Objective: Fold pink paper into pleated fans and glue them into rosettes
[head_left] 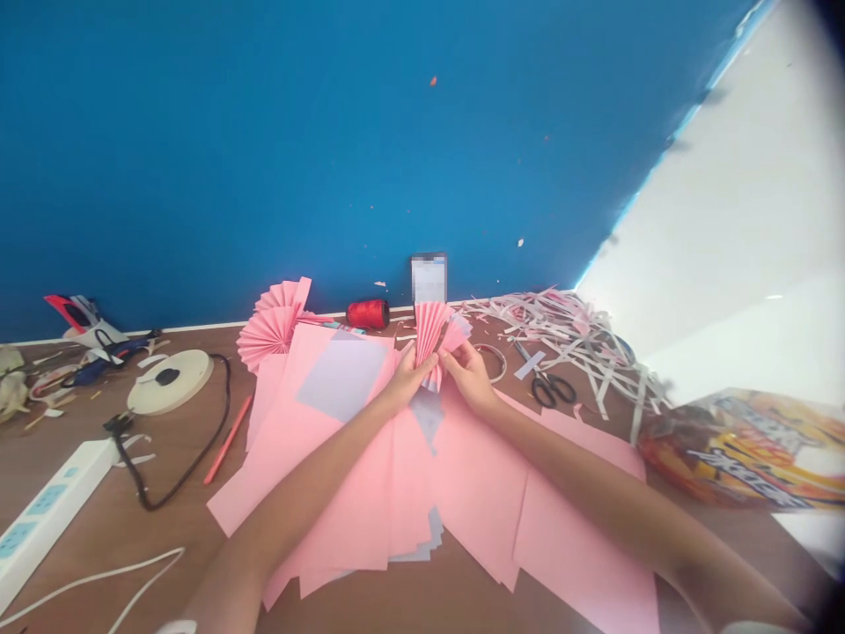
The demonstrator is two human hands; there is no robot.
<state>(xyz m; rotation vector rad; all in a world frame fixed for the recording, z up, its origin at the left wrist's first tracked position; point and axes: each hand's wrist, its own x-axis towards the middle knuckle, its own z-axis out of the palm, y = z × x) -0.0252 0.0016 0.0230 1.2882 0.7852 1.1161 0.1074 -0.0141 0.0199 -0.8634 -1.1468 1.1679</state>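
Pleated pink paper point(430, 329) at centre of frame, pinched between fingers of left hand point(410, 379) and right hand point(470, 374). Looks light, crisp along creases, easily crushed; probably best held gently at narrow part where folds gather. Hands hide much of that part; cannot tell whether two fanned sections join. Phone point(429, 278) just above, lower end covered, screen blurred. Forearms point(317, 471) cut off at bottom edge.
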